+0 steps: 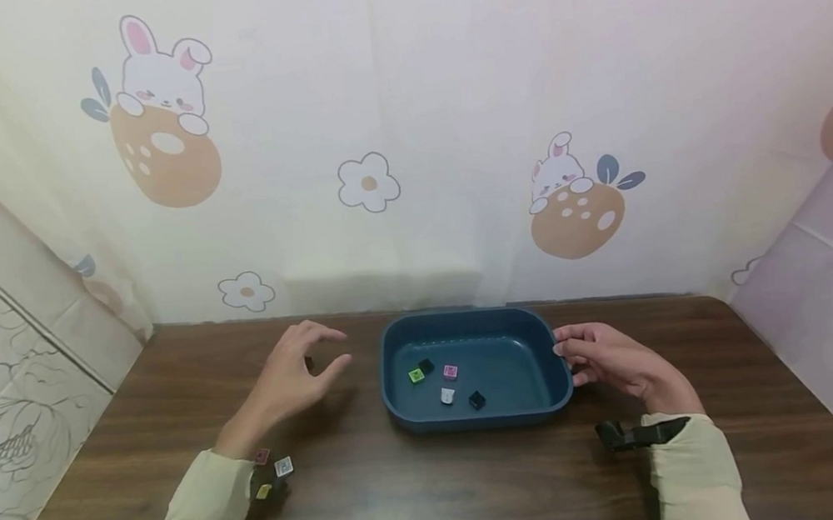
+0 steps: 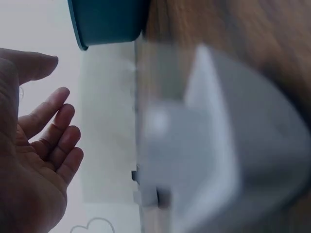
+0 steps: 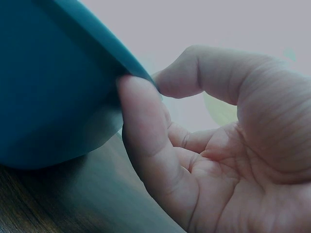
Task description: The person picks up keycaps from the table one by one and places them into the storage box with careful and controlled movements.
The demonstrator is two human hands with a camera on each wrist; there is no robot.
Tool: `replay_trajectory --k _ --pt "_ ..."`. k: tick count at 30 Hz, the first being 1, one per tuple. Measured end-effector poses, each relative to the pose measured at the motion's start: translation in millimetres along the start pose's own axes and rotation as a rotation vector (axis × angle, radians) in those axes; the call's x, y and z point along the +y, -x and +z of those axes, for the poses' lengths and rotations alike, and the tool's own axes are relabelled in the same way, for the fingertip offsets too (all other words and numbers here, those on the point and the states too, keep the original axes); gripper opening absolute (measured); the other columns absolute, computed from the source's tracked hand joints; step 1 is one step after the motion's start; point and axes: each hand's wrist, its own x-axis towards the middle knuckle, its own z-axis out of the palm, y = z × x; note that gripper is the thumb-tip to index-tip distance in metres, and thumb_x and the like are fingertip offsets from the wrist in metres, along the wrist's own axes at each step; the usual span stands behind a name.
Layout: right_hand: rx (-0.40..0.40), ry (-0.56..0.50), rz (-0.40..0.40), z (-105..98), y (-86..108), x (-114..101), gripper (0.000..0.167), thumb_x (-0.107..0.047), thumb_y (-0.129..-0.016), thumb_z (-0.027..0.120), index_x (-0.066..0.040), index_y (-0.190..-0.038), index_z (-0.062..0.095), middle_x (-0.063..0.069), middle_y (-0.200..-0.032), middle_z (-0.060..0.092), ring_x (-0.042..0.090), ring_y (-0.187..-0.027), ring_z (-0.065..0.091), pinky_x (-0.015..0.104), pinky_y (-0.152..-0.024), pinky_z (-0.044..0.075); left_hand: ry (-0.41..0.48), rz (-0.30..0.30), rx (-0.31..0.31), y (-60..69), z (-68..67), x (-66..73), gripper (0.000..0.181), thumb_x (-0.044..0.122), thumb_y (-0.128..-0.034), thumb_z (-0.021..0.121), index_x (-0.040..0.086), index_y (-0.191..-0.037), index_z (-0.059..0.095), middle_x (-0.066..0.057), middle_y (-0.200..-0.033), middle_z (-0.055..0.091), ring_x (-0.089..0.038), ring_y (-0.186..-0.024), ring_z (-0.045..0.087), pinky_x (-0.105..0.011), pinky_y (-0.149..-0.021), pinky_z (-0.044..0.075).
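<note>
A dark blue rectangular basin [image 1: 520,367] stands on the wooden table. Inside it lie several small keycap-like pieces: a green one [image 1: 416,375], a pink one [image 1: 451,371], a white one [image 1: 448,396] and black ones [image 1: 478,400]. My right hand [image 1: 626,365] pinches the basin's right rim between thumb and finger, seen close in the right wrist view. To the left of the basin, my left hand [image 1: 288,377] hovers with thumb and fingers spread apart, holding nothing. A small dark piece [image 1: 309,362] shows just beyond it, partly hidden by the hand.
Near the left sleeve lie a white piece [image 1: 283,467], a yellow one [image 1: 264,491] and a red one [image 1: 261,456]. A blurred pale piece [image 2: 214,145] looms close in the left wrist view. Behind the table hangs a rabbit-patterned cloth [image 1: 442,207].
</note>
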Motion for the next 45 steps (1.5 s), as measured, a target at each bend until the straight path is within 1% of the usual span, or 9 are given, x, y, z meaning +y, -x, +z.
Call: replay_trajectory --k 5,9,14,17,26,35,45 --pt "-0.001 -0.006 0.003 0 0.5 -1 0.025 -0.015 -0.108 0.055 0.002 -0.127 0.056 -0.005 -0.091 0.068 0.007 -0.078 0.069 0.026 -0.077 0.065 -0.005 0.013 0.020 3.2 -1.9 -9.0 0.028 0.029 -0.0953 0.078 0.016 -0.120 0.075 -0.005 -0.124 0.072 -0.029 -0.120 0.061 -0.056 -0.103 0.051" --pt "0.007 -0.004 0.004 0 0.2 -1 0.024 -0.014 -0.108 0.055 0.002 -0.126 0.056 -0.005 -0.090 0.068 0.006 -0.078 0.069 0.026 -0.076 0.065 -0.009 -0.009 0.012 6.2 -5.4 -12.7 0.031 0.030 -0.0955 0.078 0.014 -0.122 0.075 -0.005 -0.124 0.072 -0.029 -0.121 0.061 -0.055 -0.104 0.051" --pt "0.013 0.005 0.009 1 -0.1 -1 0.026 -0.014 -0.107 0.055 0.003 -0.127 0.055 -0.005 -0.090 0.067 0.006 -0.078 0.067 0.025 -0.075 0.064 -0.007 -0.036 0.008 9.6 -8.6 -16.5 0.032 0.030 -0.0958 0.077 0.013 -0.123 0.074 -0.006 -0.124 0.072 -0.030 -0.122 0.061 -0.057 -0.105 0.050" --pt "0.016 0.006 0.009 1 0.0 -1 0.027 -0.014 -0.107 0.055 0.003 -0.128 0.055 -0.005 -0.089 0.067 0.007 -0.078 0.067 0.025 -0.075 0.064 -0.012 -0.033 0.013 9.8 -8.7 -19.7 0.032 0.030 -0.0961 0.077 0.012 -0.123 0.074 -0.006 -0.124 0.072 -0.031 -0.123 0.061 -0.058 -0.105 0.050" --pt "0.011 0.005 0.003 0 0.1 -1 0.027 -0.014 -0.108 0.055 0.004 -0.128 0.056 -0.005 -0.089 0.067 0.007 -0.078 0.068 0.026 -0.076 0.064 -0.033 -0.047 0.015 11.7 -8.3 -33.5 0.034 0.028 -0.0955 0.077 0.009 -0.123 0.074 -0.009 -0.124 0.071 -0.032 -0.122 0.061 -0.057 -0.105 0.049" --pt "0.011 0.008 0.005 0 0.0 0 0.028 -0.014 -0.108 0.055 0.004 -0.129 0.055 -0.005 -0.089 0.067 0.007 -0.078 0.068 0.026 -0.076 0.064 -0.053 -0.103 -0.004 15.6 -5.8 -51.5 0.034 0.028 -0.0962 0.077 0.010 -0.124 0.073 -0.011 -0.126 0.070 -0.034 -0.124 0.060 -0.059 -0.106 0.049" --pt "0.009 0.007 0.008 0 -1.3 1 0.028 -0.014 -0.108 0.054 0.004 -0.130 0.055 -0.004 -0.090 0.068 0.008 -0.079 0.068 0.026 -0.076 0.064 -0.051 -0.128 -0.024 17.2 -3.8 -61.5 0.035 0.027 -0.0953 0.077 0.009 -0.125 0.073 -0.012 -0.126 0.069 -0.033 -0.122 0.060 -0.058 -0.109 0.047"
